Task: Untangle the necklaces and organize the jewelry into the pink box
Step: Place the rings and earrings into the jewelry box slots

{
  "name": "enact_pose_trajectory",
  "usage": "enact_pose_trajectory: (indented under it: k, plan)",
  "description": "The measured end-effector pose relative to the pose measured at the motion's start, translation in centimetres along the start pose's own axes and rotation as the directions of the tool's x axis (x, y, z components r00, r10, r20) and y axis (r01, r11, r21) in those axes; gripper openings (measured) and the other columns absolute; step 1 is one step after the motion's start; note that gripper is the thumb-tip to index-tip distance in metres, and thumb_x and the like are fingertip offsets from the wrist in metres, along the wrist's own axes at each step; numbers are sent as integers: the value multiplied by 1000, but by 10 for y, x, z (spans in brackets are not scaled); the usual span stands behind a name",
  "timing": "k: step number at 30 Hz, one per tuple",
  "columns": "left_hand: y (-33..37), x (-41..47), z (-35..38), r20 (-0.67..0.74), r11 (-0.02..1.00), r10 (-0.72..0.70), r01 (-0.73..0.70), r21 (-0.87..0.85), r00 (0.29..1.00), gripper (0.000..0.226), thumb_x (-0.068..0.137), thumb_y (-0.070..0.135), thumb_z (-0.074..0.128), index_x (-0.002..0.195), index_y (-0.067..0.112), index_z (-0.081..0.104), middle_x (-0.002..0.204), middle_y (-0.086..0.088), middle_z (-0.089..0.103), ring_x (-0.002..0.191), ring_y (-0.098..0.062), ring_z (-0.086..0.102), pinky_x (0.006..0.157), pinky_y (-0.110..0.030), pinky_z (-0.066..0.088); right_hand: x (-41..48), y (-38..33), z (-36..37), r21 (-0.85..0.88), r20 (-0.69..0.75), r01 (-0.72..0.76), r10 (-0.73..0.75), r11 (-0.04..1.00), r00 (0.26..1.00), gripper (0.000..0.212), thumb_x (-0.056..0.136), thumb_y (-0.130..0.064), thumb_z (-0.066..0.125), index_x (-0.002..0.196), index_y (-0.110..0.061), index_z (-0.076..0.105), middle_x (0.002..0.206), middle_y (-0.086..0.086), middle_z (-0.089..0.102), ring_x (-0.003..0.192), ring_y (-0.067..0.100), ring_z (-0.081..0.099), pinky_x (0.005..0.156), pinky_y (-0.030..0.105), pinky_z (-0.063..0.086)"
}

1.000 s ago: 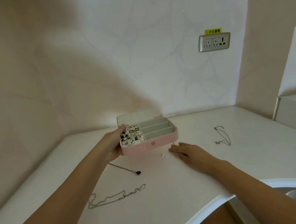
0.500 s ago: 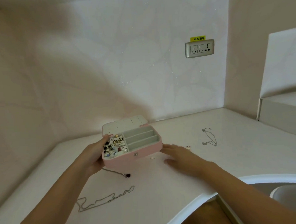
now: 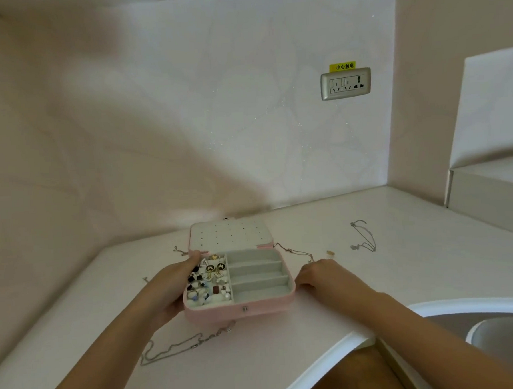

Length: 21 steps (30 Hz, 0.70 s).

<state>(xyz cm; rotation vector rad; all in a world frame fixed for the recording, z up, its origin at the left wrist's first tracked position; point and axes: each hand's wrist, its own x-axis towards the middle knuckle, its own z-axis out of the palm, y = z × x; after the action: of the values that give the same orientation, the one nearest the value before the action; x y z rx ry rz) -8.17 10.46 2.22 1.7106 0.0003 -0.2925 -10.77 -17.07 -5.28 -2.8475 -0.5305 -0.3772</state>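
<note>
The pink box (image 3: 255, 309) lies open on the white counter, its white lid (image 3: 230, 235) folded back. Its left compartment holds several rings and earrings (image 3: 209, 281); the three slots on the right are bare. My left hand (image 3: 172, 285) grips the box's left side, thumb over the rim. My right hand (image 3: 323, 275) touches the box's right side with its fingertips. A silver chain necklace (image 3: 174, 347) lies in front of the box. A second silver necklace (image 3: 363, 236) lies to the far right. A thin chain (image 3: 297, 251) runs behind the box's right corner.
A small gold piece (image 3: 329, 252) sits right of the box. Thin chain ends (image 3: 178, 250) show left of the lid. A metal sink (image 3: 494, 333) cuts into the counter (image 3: 287, 356) at the right. A wall socket (image 3: 345, 83) is above, and a white ledge (image 3: 492, 188) stands at far right.
The box has come nearer the counter's front edge, now covering the dark-pendant necklace. My right hand left the counter and moved to the box's right side.
</note>
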Motion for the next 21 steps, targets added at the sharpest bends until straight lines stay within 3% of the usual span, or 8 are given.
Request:
enact_pose_trajectory:
  k: [6,9,14,18,21]
  plan:
    - [-16,-13,20,62,999,-16,14,38,998,29,99,35,43,103,17,65,93,-9,75,88,-27,71,82,-38,54,-44,15,-17,82,-111,-143,151,986,982,25,95,-10,52,106,-19,72,106,-9,68,96,8,61,78,3,35]
    - [-22,-12,33,73,999,-17,14,44,997,29,100,36,42,102,19,66,93,-8,75,90,-27,71,89,-41,52,-54,28,-22,177,-159,-269,297,947,942,22,90,-6,58,100,-17,73,98,-8,69,86,3,60,76,2,37]
    - [-24,-5,49,27,997,-28,26,67,999,33,101,36,40,97,16,66,79,-5,75,74,-20,72,62,-28,53,-52,41,-31,408,-179,-370,471,834,864,23,80,1,67,81,-22,70,83,-6,69,77,2,62,70,4,42]
    - [-27,4,45,-52,911,29,-5,411,998,44,100,45,36,89,16,67,85,-7,73,80,-22,69,74,-29,52,-44,43,-36,522,-120,-392,520,757,846,28,76,4,68,76,-24,69,81,-8,70,70,-5,61,66,4,43]
    - [-33,8,42,-30,763,141,-89,640,990,52,101,44,31,90,10,68,89,-6,71,83,-17,65,67,-24,45,-37,33,-37,636,-90,-354,522,686,848,27,75,6,69,76,-21,67,82,-8,70,70,1,63,69,11,47]
